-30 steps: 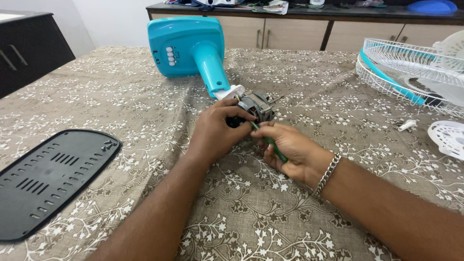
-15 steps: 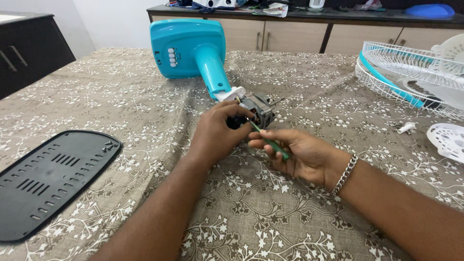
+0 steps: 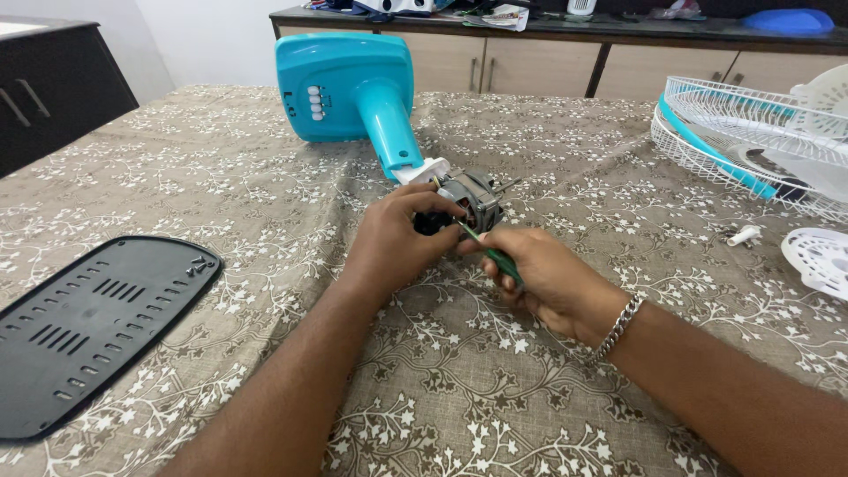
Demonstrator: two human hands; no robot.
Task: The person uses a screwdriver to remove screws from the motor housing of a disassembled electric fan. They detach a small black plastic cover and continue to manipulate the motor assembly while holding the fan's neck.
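Fan motor (image 3: 473,196), bare of its housing, is seen lying on its side near the middle of the table (image 3: 548,389), joined to the white neck end of the turquoise fan stand (image 3: 353,88), whose base points away toward the far edge. The left hand (image 3: 397,238) is curled about the near side of the motor, its fingers closed on a dark part there, so the unit is steadied against the patterned cloth. The right hand (image 3: 548,278) is clamped on a green-handled screwdriver (image 3: 488,252), whose thin shaft is angled up and left toward the motor body; whether the tip is seated in a screw head cannot be told, since the fingers hide that spot. A slip is judged the main risk: should the blade be pushed at a slant, it could skid off and strike the left fingers lying just beside it, or damage the windings. The motor could also roll if the left grip were loosened, as it rests on a soft cloth. Small screws lie on the black vented cover (image 3: 88,327) at the left, where they could be knocked off and lost. The white wire guard (image 3: 751,141) and a white plastic piece (image 3: 817,261) lie well apart at the right.
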